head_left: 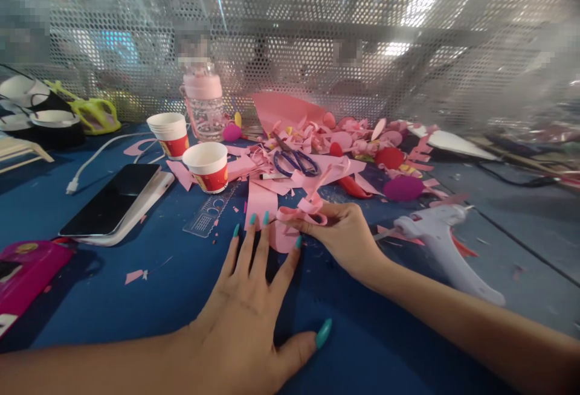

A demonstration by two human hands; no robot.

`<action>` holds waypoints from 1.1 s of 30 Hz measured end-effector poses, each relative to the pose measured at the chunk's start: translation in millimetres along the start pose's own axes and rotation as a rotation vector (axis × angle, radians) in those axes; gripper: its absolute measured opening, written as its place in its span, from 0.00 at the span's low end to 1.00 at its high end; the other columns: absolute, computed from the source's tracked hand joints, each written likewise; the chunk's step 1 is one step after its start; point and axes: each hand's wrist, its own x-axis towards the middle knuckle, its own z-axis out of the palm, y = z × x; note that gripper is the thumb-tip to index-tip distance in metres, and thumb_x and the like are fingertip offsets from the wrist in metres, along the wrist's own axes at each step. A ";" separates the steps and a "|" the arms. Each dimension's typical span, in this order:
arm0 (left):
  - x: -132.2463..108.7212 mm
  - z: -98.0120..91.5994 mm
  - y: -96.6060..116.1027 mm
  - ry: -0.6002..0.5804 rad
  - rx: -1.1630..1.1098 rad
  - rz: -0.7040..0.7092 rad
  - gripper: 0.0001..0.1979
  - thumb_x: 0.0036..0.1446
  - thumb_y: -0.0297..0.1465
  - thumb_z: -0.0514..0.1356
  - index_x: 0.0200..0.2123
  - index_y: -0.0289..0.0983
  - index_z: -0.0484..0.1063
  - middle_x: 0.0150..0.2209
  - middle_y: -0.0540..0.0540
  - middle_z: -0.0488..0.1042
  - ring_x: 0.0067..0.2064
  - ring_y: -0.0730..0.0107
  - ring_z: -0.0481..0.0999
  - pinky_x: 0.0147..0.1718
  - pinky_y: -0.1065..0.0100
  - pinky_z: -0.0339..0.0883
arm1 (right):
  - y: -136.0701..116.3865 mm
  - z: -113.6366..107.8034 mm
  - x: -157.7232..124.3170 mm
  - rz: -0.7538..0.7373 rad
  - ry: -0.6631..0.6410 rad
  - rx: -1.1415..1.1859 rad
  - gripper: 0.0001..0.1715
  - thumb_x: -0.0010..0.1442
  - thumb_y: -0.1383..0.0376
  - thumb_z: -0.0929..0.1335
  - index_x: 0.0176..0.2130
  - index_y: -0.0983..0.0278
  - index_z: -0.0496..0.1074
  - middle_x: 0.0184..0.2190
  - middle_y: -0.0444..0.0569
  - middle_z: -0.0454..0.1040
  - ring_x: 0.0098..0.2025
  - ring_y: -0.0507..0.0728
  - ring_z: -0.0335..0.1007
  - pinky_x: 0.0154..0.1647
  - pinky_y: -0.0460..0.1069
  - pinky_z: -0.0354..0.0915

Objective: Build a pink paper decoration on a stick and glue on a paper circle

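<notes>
My left hand lies spread, palm down on the blue table, its fingertips at the lower edge of a pink paper piece. In my right hand a looped pink paper bow is pinched between thumb and fingers, just above a rounded pink paper shape. Blue-handled scissors rest on paper scraps beyond both hands. A clear plastic stencil ruler lies left of the pink paper. Right of my right wrist is a white glue gun.
Two paper cups and a pink-lidded bottle stand behind. A phone and white cable lie left, near a magenta device. Pink scraps are heaped along a perforated metal screen. A purple oval lies right.
</notes>
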 end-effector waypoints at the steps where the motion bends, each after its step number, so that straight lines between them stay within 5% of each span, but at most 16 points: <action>1: 0.4 -0.4 -0.1 -0.006 -0.007 -0.002 0.40 0.49 0.54 0.49 0.61 0.39 0.51 0.63 0.32 0.48 0.63 0.35 0.41 0.53 0.35 0.44 | -0.8 0.0 -0.2 0.004 0.001 -0.005 0.16 0.47 0.53 0.71 0.34 0.59 0.79 0.23 0.47 0.75 0.33 0.58 0.69 0.34 0.53 0.68; 15: -1.0 -3.0 1.8 -0.079 -0.033 -0.105 0.40 0.48 0.57 0.47 0.62 0.48 0.47 0.65 0.38 0.42 0.63 0.33 0.35 0.51 0.29 0.32 | -0.6 0.1 0.5 -0.019 -0.001 -0.008 0.13 0.46 0.55 0.72 0.32 0.59 0.79 0.24 0.47 0.75 0.30 0.56 0.69 0.32 0.51 0.68; 33: -0.5 -5.1 4.0 -0.097 -0.039 -0.115 0.39 0.49 0.57 0.45 0.61 0.46 0.48 0.64 0.31 0.43 0.63 0.33 0.35 0.51 0.29 0.33 | -4.6 2.2 0.6 -0.011 0.013 -0.061 0.13 0.44 0.55 0.73 0.29 0.61 0.79 0.26 0.48 0.77 0.32 0.58 0.70 0.33 0.52 0.67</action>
